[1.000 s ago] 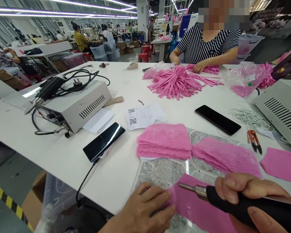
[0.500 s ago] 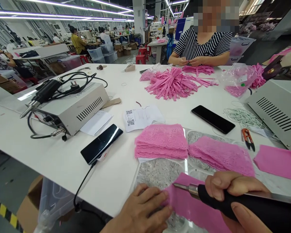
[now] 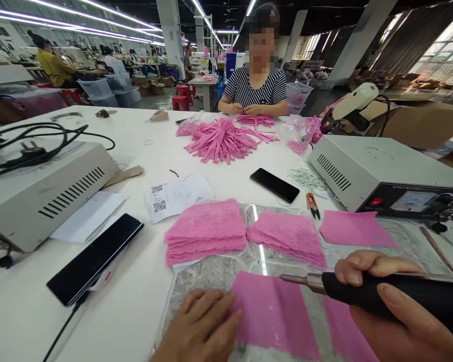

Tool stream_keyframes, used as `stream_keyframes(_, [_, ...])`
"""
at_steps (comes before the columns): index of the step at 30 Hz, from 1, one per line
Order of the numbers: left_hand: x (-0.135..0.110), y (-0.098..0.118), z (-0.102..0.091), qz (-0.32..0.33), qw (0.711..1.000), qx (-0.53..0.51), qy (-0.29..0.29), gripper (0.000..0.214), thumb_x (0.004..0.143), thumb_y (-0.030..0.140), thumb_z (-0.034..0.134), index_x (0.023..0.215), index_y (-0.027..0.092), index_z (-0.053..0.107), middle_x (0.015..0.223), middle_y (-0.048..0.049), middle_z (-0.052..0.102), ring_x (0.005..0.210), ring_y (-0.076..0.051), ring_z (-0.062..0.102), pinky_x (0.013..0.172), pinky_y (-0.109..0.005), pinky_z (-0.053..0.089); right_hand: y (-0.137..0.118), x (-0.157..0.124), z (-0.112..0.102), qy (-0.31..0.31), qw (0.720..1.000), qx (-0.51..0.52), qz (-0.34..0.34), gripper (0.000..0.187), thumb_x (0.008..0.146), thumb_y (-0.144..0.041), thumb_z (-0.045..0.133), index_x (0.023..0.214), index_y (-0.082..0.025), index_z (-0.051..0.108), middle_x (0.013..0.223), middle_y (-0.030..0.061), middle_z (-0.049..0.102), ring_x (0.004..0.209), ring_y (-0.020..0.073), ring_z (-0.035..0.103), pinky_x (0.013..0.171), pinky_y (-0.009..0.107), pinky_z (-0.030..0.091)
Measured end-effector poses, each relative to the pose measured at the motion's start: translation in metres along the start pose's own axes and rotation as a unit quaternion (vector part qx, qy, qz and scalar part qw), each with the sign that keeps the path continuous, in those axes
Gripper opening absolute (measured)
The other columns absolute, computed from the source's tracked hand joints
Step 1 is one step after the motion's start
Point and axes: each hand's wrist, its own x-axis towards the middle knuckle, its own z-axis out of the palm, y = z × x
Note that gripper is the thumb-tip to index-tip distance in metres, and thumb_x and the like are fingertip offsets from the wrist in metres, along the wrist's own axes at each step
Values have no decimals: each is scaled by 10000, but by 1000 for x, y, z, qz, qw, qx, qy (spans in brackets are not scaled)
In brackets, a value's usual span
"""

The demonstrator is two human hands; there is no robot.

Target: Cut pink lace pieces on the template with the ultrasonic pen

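Note:
My right hand [image 3: 385, 296] is closed around the black handle of a cutting tool [image 3: 381, 293]; its metal tip points left, just above a pink lace piece [image 3: 272, 311]. My left hand [image 3: 200, 327] lies flat with fingers together, pressing the left edge of that lace piece onto a clear plate [image 3: 211, 271]. Two stacks of pink lace [image 3: 206, 229] [image 3: 287, 236] lie just beyond, and a plain pink fabric piece [image 3: 355, 229] sits to the right.
A grey machine box [image 3: 49, 191] stands at left and another [image 3: 362, 171] at right. Two black phones [image 3: 94, 259] [image 3: 275, 184], papers [image 3: 177, 193], orange snips [image 3: 312, 203], white rubber bands [image 3: 305, 176]. Across the table a person in stripes handles pink straps [image 3: 222, 141].
The view has swung right and lifted, so the right machine shows fully. The lace piece now lies flatter and wider under my left hand; the tool tip sits further right over it.

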Motion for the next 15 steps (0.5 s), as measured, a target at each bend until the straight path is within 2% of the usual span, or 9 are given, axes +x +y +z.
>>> stream_keyframes(6, [14, -2, 7, 22, 992, 9, -127, 308, 948, 299, 508, 1218, 186, 605, 1298, -69, 619, 1225, -252, 545, 1010, -416, 418, 15, -10, 5, -54, 998, 39, 9, 42, 814, -212, 675, 832, -221, 638, 812, 16, 558, 635, 129, 549, 605, 274, 564])
stream_keyframes(9, [12, -4, 8, 24, 989, 8, -149, 359, 936, 339, 533, 1263, 198, 580, 1358, -69, 573, 1293, -273, 490, 1068, -458, 373, 20, -12, 11, -71, 996, 57, 16, 50, 825, -202, 667, 856, -218, 630, 823, 18, 560, 654, 128, 557, 619, 272, 568])
stream_keyframes(15, [9, -4, 9, 29, 988, 6, -152, 387, 935, 357, 541, 1282, 190, 569, 1380, -69, 553, 1329, -290, 453, 1101, -503, 335, 24, -10, 19, -92, 993, 66, 26, 33, 862, -204, 637, 886, -224, 626, 841, 12, 562, 691, 122, 566, 675, 262, 572])
